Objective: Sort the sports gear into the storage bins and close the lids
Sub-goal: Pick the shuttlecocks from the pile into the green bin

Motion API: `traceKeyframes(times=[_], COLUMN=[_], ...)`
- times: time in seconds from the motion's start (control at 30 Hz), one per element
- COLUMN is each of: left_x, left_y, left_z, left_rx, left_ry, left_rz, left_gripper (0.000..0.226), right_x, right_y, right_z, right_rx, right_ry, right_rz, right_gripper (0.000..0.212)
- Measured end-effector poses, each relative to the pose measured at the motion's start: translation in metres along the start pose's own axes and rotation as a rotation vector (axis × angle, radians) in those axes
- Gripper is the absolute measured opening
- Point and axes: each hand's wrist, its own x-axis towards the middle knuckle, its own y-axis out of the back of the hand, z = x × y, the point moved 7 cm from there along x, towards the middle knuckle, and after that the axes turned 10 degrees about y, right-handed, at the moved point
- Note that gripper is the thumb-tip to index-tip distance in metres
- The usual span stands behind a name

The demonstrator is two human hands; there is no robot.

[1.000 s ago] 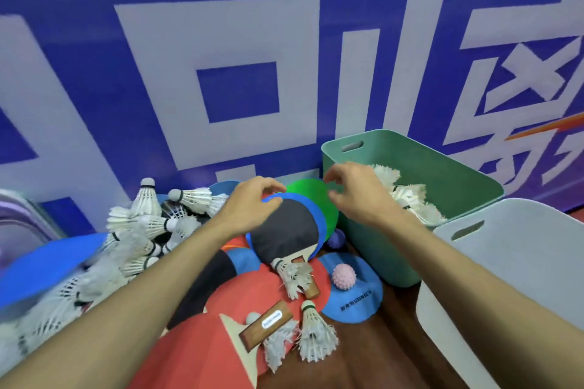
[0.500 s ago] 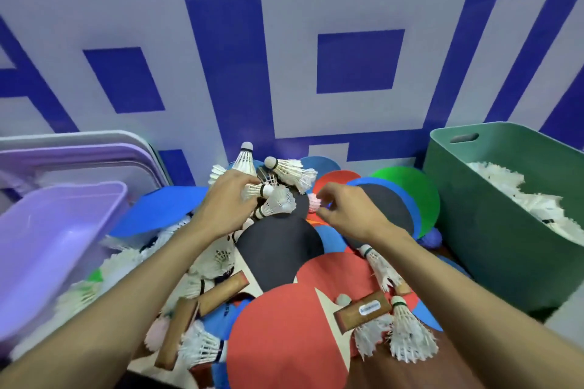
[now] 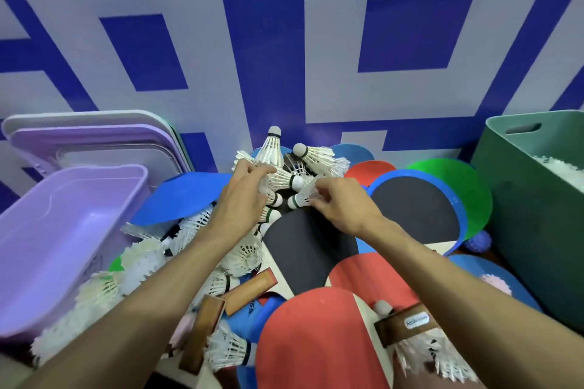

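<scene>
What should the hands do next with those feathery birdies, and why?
Probably lift the shuttlecocks and carry them over to the green bin. The left hand and right hand each grip some, and that bin seems to hold a white feathery heap of the same kind.

Wall [image 3: 284, 41] — blue and white blocks. Lilac bin [image 3: 63, 230], green bin [image 3: 537, 215]; white shuttlecocks [image 3: 311, 153]; paddles [image 3: 316, 341] — red, black, blue.

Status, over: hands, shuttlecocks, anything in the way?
Left hand gripping shuttlecock cluster. Right hand pinching a single shuttlecock by its feathers. Black paddle underneath; green bin at right.
</scene>
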Motion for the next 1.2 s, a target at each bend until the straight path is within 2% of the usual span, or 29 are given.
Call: traceKeyframes(times=[0.2,0.33,0.53,0.7,0.9,1.03,1.13,1.2], left_x=[-0.015,-0.029,-0.052,-0.059,-0.036,-0.010,0.006,0.010], left_y=[0.015,0.030,0.035,0.016,-0.028,-0.058,-0.089,-0.115], left_z=[0.028,0.068,0.138,0.204,0.292,0.345,0.371,0.380], left_rx=[-0.002,0.017,-0.002,-0.185,-0.487,-0.661,-0.710,-0.712], left_ry=[-0.060,-0.160,-0.299,-0.364,-0.312,-0.272,-0.239,-0.210], left_rz=[0.009,0.008,0.022,-0.016,-0.118,-0.106,-0.112,-0.210], left_gripper=[0.045,0.029,0.036,0.033,0.027,0.022,0.021,0.026], right_x=[-0.034,-0.068,-0.124,-0.179,-0.217,-0.224,-0.222,-0.219], right_y=[0.053,0.090,0.160,0.217,0.264,0.278,0.275,0.267], right_z=[-0.002,0.000,0.019,0.058,0.115,0.154,0.184,0.199], right_rx=[-0.037,-0.063,-0.180,-0.226,-0.279,-0.285,-0.316,-0.307], right_ry=[0.020,0.006,0.062,-0.072,-0.250,-0.371,-0.459,-0.521], right_rz=[0.068,0.136,0.265,0.406,0.544,0.632,0.619,0.532], right_gripper=[0.035,0.014,0.008,0.003,0.008,0.009,0.012,0.015])
